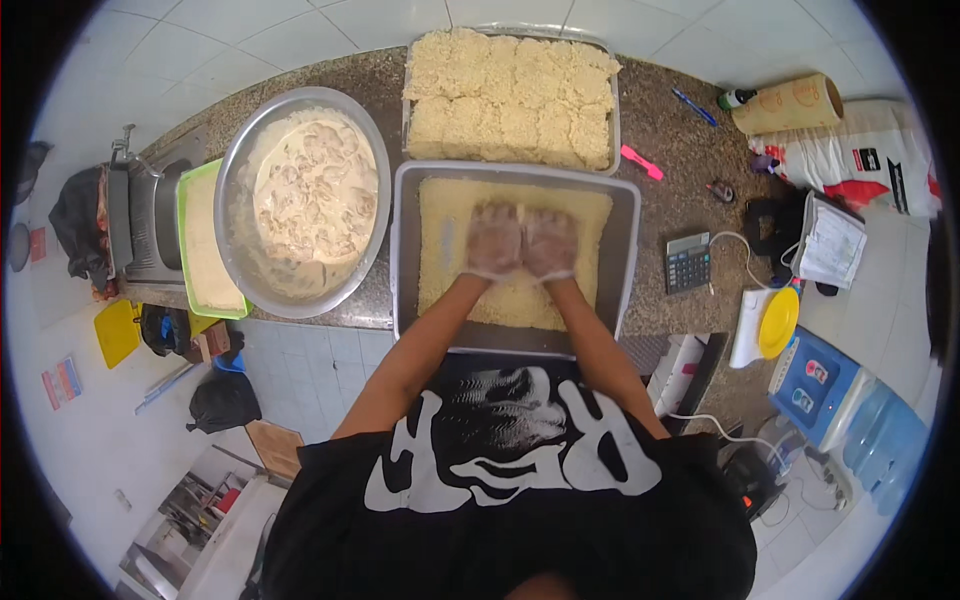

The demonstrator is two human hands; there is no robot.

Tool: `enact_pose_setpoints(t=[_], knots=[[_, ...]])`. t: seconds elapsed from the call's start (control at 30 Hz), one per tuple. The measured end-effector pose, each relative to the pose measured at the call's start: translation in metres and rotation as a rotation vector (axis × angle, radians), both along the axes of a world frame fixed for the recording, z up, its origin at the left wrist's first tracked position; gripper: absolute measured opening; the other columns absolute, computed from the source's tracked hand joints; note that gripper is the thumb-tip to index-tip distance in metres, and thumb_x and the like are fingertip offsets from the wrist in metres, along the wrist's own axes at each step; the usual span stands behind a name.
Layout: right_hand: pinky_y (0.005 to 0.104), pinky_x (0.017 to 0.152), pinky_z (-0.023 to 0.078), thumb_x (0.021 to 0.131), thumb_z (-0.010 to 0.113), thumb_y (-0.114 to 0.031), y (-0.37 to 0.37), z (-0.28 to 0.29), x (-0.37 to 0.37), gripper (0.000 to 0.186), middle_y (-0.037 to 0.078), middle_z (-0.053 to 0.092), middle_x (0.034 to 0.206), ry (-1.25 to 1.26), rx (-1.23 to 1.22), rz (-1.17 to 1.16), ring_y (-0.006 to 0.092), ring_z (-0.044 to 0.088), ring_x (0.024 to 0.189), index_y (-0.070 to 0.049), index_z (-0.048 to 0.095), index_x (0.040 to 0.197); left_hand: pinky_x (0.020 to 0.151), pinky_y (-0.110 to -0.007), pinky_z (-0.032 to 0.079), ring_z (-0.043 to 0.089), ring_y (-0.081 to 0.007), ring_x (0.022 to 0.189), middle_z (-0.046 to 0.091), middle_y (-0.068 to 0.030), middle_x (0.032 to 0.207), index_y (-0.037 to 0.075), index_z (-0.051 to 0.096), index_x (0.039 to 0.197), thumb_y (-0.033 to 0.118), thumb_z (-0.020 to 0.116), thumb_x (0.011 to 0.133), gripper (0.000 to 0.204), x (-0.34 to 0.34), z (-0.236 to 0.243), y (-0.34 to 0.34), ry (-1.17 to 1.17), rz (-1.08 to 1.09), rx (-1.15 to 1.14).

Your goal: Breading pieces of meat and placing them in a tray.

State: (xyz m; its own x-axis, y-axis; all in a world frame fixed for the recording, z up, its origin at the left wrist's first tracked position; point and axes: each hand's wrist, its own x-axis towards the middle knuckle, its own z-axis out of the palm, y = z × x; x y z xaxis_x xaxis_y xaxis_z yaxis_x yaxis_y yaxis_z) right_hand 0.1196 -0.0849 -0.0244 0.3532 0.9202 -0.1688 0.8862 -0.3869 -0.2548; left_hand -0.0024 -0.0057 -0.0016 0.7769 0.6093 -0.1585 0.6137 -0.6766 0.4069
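Left grip [495,242] and right grip [549,243], both gloved in clear plastic, side by side, backs upward, against pale crumbs [450,295] inside a grey tub [480,341]; clenched or grasping beneath, impossible to tell. Left of the grip, a metal bowl [240,225] of pieces in creamy batter [310,190]. Just beyond, crumb-coated pieces [510,95] in rows. To the right on the speckled desk [655,110], a calculator [687,263]; farther right, a white bag [860,150] with red and black print, and papers [832,245] with writing too small to read. Nearer the body, large white lettering across a black shirt [500,540].

Left hand [494,243] and right hand [550,245] hide what's beneath.
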Motion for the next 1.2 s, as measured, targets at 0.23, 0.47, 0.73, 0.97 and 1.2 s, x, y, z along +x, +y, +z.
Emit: enact_pose_setpoints(t=[0.23,0.47,0.73,0.97,1.2], knots=[[0.0487,0.103,0.033,0.085,0.050,-0.044,0.005,0.029,0.000,0.051,0.013,0.058,0.122,-0.095,0.117,0.083,0.0322,0.050,0.117,-0.013,0.057,0.124,0.106,-0.053,0.027,0.042,-0.0389,0.124,0.045,-0.0187,0.136,0.003,0.046,0.132,0.032,0.053,0.084,0.057,-0.005,0.012,-0.010,-0.003,0.084,0.238],[0.0448,0.087,0.043,0.085,0.053,-0.036,0.036,0.031,0.032,0.041,0.019,0.064,0.103,0.096,0.044,0.051,0.0336,0.060,0.097,-0.010,0.060,0.115,0.104,-0.054,0.029,0.042,-0.0329,0.125,0.049,-0.0128,0.133,0.011,0.051,0.130,0.030,0.051,0.084,0.050,0.003,0.016,0.005,0.361,0.068,-0.039],[0.0520,0.108,0.023,0.087,0.048,-0.040,0.018,0.032,-0.007,0.057,0.017,0.047,0.136,0.086,-0.004,0.030,0.0337,0.038,0.129,-0.012,0.047,0.135,0.099,-0.052,0.034,0.048,-0.0309,0.117,0.053,-0.0111,0.127,0.011,0.055,0.124,0.028,0.058,0.079,0.048,-0.002,0.004,0.012,0.005,0.154,0.184],[0.0510,0.112,0.017,0.091,0.041,-0.039,0.001,0.032,-0.012,0.053,0.017,0.043,0.140,0.121,0.148,0.070,0.0349,0.032,0.134,-0.013,0.045,0.137,0.107,-0.057,0.020,0.031,-0.0351,0.132,0.031,-0.0141,0.148,0.012,0.042,0.139,0.041,0.053,0.081,0.065,-0.020,-0.015,-0.019,0.001,0.152,0.234],[0.0527,0.112,0.014,0.090,0.045,-0.043,-0.001,0.027,-0.001,0.056,0.022,0.036,0.143,0.053,0.311,0.100,0.0389,0.024,0.137,-0.011,0.046,0.136,0.109,-0.061,0.014,0.020,-0.0381,0.139,0.019,-0.0173,0.154,0.012,0.033,0.145,0.043,0.048,0.086,0.068,-0.019,-0.010,-0.017,0.019,0.114,0.143]])
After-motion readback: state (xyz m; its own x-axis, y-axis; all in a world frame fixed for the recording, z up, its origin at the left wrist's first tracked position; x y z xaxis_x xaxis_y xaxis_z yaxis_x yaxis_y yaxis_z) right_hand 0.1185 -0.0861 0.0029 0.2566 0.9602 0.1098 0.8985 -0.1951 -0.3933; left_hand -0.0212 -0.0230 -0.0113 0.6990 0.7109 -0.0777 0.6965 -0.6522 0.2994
